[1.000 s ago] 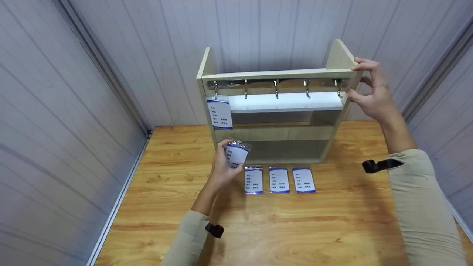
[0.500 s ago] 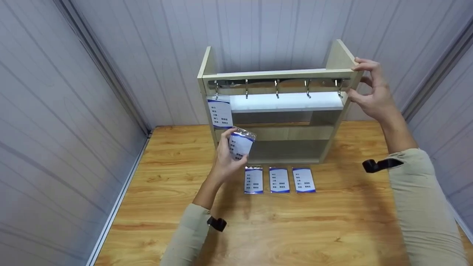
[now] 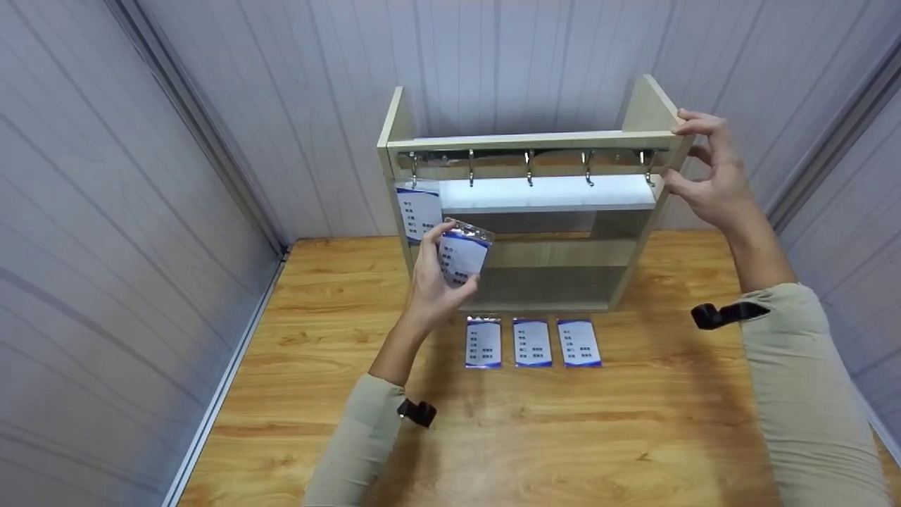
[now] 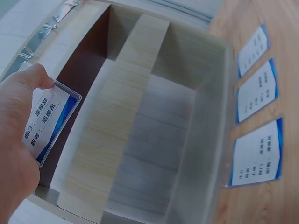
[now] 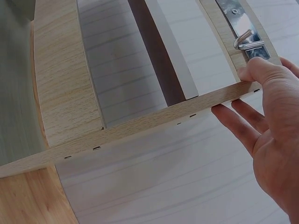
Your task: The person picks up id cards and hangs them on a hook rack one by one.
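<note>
My left hand (image 3: 435, 285) pinches a badge card (image 3: 463, 255) by its sides, in a clear sleeve with blue edges, in front of the wooden shelf (image 3: 556, 255). In the left wrist view the thumb side of the hand covers part of this badge card (image 4: 52, 116). Another badge card (image 3: 418, 210) hangs from the leftmost metal hook (image 3: 414, 169), partly covered by the held one. My right hand (image 3: 714, 172) grips the shelf's upper right side panel, thumb on the front and fingers on the outer face; the right wrist view shows this hand (image 5: 280, 112) beside the end hook (image 5: 250, 42).
Three badge cards (image 3: 483, 343), (image 3: 531, 343), (image 3: 578, 343) lie in a row on the wooden table (image 3: 549, 436) before the shelf. Hooks (image 3: 529, 167) run along its top rail. Panelled walls (image 3: 521, 63) enclose the back and sides.
My left hand has risen with its badge card from near the table toward the hooks and slightly right. It now overlaps the hanging card's lower corner. My right hand keeps its hold.
</note>
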`<state>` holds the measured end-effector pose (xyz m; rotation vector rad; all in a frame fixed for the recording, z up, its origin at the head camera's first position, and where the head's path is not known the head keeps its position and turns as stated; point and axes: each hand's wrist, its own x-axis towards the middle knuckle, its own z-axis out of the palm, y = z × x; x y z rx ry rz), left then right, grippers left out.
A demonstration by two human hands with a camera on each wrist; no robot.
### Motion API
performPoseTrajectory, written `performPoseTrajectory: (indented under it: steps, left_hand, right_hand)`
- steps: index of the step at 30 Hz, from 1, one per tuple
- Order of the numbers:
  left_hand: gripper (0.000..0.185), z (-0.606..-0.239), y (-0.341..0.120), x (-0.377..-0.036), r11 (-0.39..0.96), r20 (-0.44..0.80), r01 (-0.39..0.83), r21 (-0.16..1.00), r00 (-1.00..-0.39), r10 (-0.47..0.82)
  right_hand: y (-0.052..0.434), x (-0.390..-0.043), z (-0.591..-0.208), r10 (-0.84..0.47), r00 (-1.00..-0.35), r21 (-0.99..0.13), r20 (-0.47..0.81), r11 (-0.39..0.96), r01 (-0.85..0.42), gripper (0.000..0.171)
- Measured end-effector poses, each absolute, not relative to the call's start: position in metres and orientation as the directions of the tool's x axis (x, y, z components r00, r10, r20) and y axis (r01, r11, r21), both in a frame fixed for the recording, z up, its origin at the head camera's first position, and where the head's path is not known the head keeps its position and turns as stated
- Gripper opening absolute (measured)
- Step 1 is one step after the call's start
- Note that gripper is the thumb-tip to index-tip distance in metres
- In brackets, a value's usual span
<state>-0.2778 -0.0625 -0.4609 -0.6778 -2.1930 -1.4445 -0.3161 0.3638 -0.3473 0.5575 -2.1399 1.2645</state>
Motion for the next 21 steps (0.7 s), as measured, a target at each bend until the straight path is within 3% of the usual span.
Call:
performPoseTrajectory:
  steps: [21]
  left_hand:
    - [0.090, -0.426, -0.053, -0.290, 0.291, 0.645, 0.653, 0.699, -0.752, 0.136]
  right_hand:
    - [0.361, -0.316, -0.345, -0.050, -0.746, -0.644, 0.664, 0.469, -0.604, 0.057]
